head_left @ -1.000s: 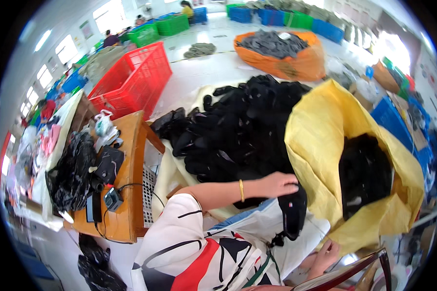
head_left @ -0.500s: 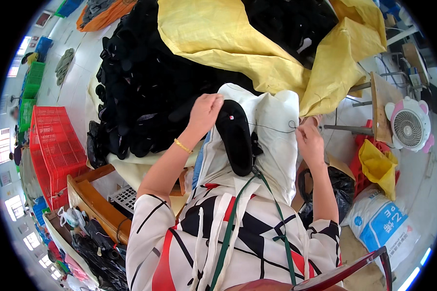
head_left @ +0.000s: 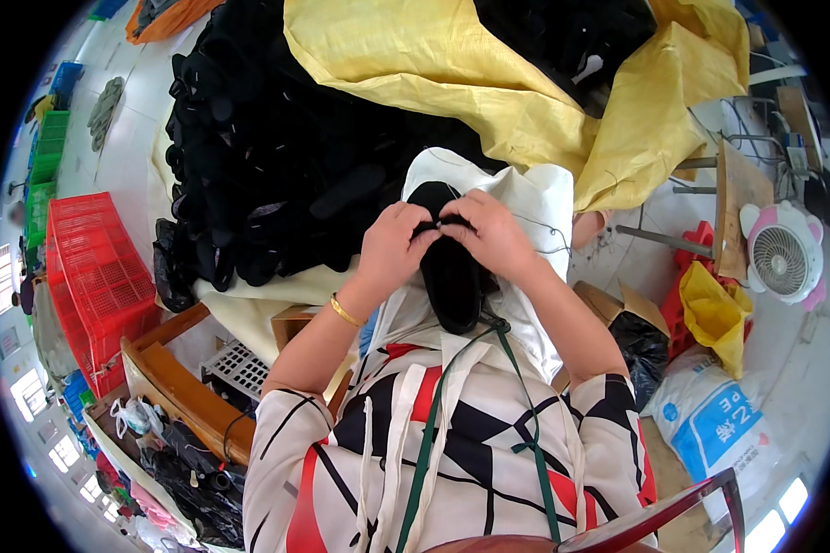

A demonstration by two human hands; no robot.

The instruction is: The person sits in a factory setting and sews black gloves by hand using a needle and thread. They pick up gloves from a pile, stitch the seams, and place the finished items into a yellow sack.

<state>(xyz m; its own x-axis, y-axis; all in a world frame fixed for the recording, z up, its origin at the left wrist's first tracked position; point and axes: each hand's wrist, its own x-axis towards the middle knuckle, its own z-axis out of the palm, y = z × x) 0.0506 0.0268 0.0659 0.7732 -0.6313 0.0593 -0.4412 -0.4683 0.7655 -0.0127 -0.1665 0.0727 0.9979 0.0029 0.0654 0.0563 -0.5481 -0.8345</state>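
A black cloth shoe (head_left: 453,288) lies on the white cloth (head_left: 549,195) over my lap, its toe pointing away from me. My left hand (head_left: 395,244) pinches the upper of the shoe from the left side. Opposite it, my right hand (head_left: 492,238) has thumb and fingers pressed together at the same spot, and the fingertips of both hands nearly meet. What the right fingertips hold is too small to make out. A dark thread (head_left: 544,227) lies in a loose curve over the white cloth, to the right of my right hand.
A big heap of black shoes (head_left: 277,157) spreads ahead and to the left. A yellow woven sack (head_left: 433,64) lies beyond my lap. Red crates (head_left: 101,286) and a wooden frame (head_left: 180,369) stand at left; a fan (head_left: 782,249) and a white bag (head_left: 710,419) at right.
My right hand has come in from the far right, where it held the thread drawn out taut, to the shoe. My left hand has moved slightly down and right onto the upper. The thread is now slack.
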